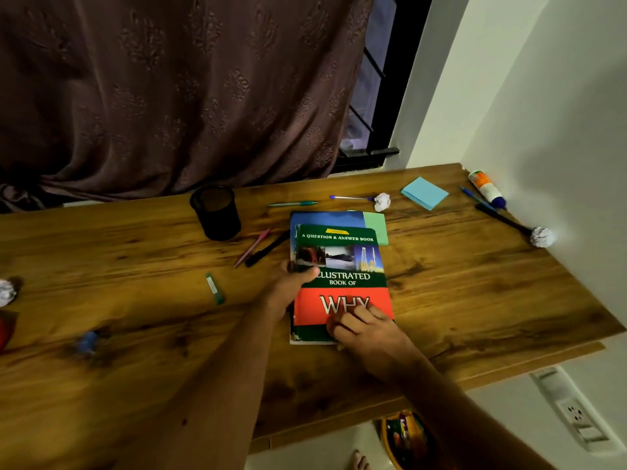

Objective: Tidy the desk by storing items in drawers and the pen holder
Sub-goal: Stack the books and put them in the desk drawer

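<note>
A green and red book (341,266) lies on a blue book (325,219) in the middle of the wooden desk (475,283). My left hand (288,286) grips the green book's left edge, thumb on the cover. My right hand (366,330) rests on the lower cover, fingers curled at its bottom edge. A black mesh pen holder (215,212) stands behind and to the left. Loose around the books are a pink pen (252,247), a black pen (268,249), a teal pen (291,204), a blue pen (351,198) and a green eraser (215,288).
Blue sticky notes (424,193), a glue bottle (487,188), a black marker (502,218) and crumpled paper balls (542,236) (382,201) lie at the right. A green pad (376,227) pokes out under the books. Another paper ball (6,292) sits far left. A curtain hangs behind.
</note>
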